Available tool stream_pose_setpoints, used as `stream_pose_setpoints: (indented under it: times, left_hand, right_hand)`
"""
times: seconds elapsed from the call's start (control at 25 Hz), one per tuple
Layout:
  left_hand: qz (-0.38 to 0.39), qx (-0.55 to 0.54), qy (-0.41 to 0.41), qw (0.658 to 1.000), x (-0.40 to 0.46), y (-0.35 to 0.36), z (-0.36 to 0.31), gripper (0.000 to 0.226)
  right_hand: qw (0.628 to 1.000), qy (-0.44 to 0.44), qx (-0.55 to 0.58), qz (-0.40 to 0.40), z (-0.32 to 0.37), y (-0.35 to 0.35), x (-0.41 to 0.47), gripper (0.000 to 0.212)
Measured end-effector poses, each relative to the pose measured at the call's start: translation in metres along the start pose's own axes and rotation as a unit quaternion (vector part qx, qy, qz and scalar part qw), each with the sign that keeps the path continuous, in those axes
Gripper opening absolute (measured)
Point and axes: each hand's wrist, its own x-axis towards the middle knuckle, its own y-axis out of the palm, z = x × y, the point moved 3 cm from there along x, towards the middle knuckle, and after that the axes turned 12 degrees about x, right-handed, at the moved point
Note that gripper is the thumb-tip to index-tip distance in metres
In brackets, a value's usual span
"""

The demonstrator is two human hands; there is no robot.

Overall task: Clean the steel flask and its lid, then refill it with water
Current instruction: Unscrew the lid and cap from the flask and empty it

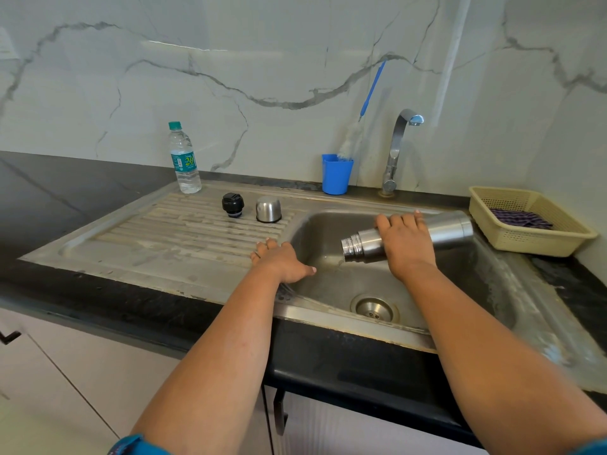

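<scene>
My right hand [405, 244] grips the steel flask [446, 229], which lies almost level over the sink basin [460, 274] with its open mouth pointing left and slightly down. A thin trickle of water leaves the mouth. My left hand [281, 259] rests flat on the sink's edge beside the draining board, fingers straight. On the ribbed draining board [184, 224] stand the black stopper [233, 205] and the steel cup lid [268, 209], side by side. The tap [399, 139] stands behind the basin with no water running.
A plastic water bottle [184, 159] stands at the back left of the draining board. A blue cup [335, 174] holding a bottle brush [353, 139] sits by the tap. A cream basket [532, 221] with a cloth is at the right, against the wall.
</scene>
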Motion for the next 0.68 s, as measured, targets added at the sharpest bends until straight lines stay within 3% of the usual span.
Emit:
stream_pose_setpoints:
  times: [0.68]
  left_hand:
    - [0.010, 0.000, -0.001, 1.000, 0.000, 0.000, -0.001, 0.092]
  right_hand:
    - [0.993, -0.086, -0.071, 0.024, 0.021, 0.000, -0.002, 0.062]
